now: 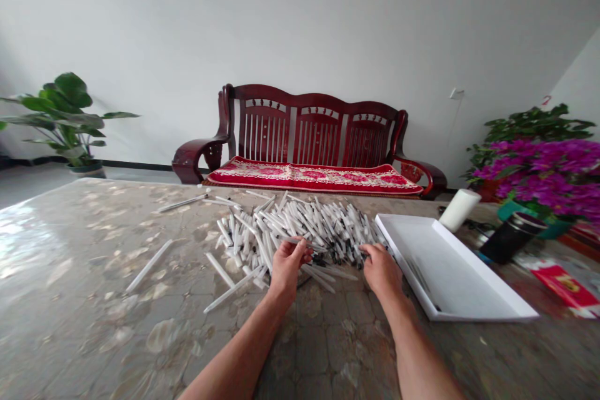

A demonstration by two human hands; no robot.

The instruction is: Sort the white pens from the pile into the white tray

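A heap of white, translucent pen barrels mixed with black pen parts lies on the table in front of me. My left hand is at the near edge of the heap, thumb and fingers closed on a pale pen barrel that points to the left. At the heap's right side is my right hand, fingers bent together over the black parts; whatever is between its fingertips is too small to make out. Just right of that hand, a shallow white box holds a few slim pens along its left side.
Loose barrels lie left of the heap on the patterned table. Beyond the box are a white paper roll, a black cylindrical flask, purple flowers and a red packet. A wooden bench stands behind the table.
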